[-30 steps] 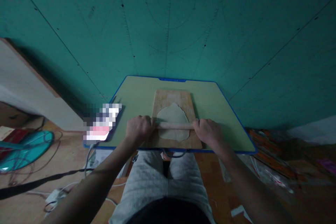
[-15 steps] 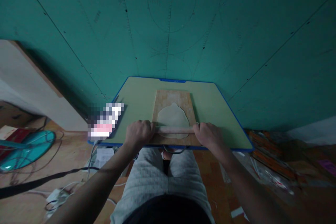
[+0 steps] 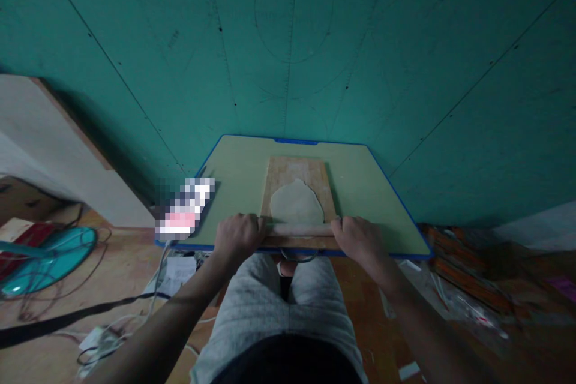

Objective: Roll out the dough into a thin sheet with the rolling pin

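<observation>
A pale wooden rolling pin (image 3: 299,230) lies crosswise over the near edge of a flat, roughly round sheet of dough (image 3: 297,203). My left hand (image 3: 240,234) is wrapped round its left end, and my right hand (image 3: 357,238) grips the right end. Beneath the dough is a wooden board (image 3: 297,167), dusted whitish toward its far part. The dough's near rim is hidden by the pin. Both hands rest low, beside the near corners of the board.
The board sits on a small pale-green table (image 3: 355,174) with a blue edge, set against a green wall (image 3: 288,42). A pixelated object (image 3: 186,210) with a cable stands at the table's left. Cables, a teal round base (image 3: 67,261) and boxes lie on the floor.
Both hands have drawn the rolling pin slightly toward me, from across the lower dough to its near edge. More of the dough's surface shows. The view has shifted a little.
</observation>
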Demonstrator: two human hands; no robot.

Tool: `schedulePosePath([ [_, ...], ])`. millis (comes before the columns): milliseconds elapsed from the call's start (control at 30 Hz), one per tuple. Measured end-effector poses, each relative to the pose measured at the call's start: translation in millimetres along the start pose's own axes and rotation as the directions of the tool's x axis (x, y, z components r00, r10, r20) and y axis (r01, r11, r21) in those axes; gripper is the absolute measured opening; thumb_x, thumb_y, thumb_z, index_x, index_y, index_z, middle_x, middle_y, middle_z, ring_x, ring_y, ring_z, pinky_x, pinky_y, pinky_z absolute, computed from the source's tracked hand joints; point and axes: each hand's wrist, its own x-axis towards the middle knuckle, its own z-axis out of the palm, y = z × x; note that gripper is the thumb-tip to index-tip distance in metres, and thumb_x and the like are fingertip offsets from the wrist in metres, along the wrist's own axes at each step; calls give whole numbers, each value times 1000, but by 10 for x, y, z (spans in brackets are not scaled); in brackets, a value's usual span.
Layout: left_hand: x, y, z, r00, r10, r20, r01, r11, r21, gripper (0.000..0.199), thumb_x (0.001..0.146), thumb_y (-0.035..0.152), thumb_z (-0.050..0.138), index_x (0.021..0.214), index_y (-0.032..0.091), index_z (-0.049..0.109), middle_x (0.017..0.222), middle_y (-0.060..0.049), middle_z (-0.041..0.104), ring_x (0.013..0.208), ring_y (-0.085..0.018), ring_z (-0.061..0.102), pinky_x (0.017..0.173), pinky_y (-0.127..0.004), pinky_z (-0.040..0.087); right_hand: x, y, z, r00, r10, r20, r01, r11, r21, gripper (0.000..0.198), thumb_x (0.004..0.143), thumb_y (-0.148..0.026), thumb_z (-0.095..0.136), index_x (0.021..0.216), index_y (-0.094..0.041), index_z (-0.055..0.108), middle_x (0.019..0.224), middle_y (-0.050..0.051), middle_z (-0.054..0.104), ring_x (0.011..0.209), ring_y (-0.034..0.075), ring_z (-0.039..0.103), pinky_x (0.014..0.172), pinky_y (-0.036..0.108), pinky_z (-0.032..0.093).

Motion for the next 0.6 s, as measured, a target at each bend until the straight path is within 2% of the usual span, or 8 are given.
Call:
schedulePosePath([
  [133,7,7,-4,1000,-19,15,20,1000,-18,43,98,22,25,98,17,68,86,-16,69,78,-34,68,53,-37,47,7,4,21,1000,28,1,-28,1000,10,41,96,-24,32,100,-16,73,94,16,73,90,28,70,70,31,48],
  [233,5,4,2,1000,-26,12,26,999,-44,43,97,22,26,96,17,68,84,-15,69,76,-35,68,52,-37,46,4,4,37,1000,-6,-16,6,1000,-3,42,95,-22,32,101,-16,73,93,16,73,89,28,70,68,32,48],
  [367,14,-32,34,1000,-3,-11,2,997,-71,41,96,23,28,94,17,69,82,-16,69,77,-33,68,55,-36,46,13,2,45,998,61,-14,-61,998,15,47,97,-27,29,95,-14,74,90,17,74,87,27,71,68,30,48],
  [433,56,-52,36,1000,-5,-2,5,994,-111,40,96,26,30,93,17,69,81,-15,70,79,-32,68,57,-36,46,31,10,19,998,56,-4,-56,998,15,45,96,-26,31,98,-15,74,93,16,74,88,26,70,69,29,48],
  [533,183,-66,-31,997,-72,20,75,981,-177,44,96,33,30,87,17,69,81,-16,71,80,-31,69,60,-35,46,86,46,-72,1000,15,4,-15,1000,-2,42,96,-23,32,106,-16,72,99,16,73,92,26,70,70,30,48],
  [600,298,-67,-118,987,-156,33,160,960,-229,48,96,36,27,85,17,69,82,-16,72,80,-29,70,61,-33,46,149,84,-152,999,45,6,-45,999,-5,42,97,-24,32,108,-16,72,101,16,73,93,26,70,73,30,48],
])
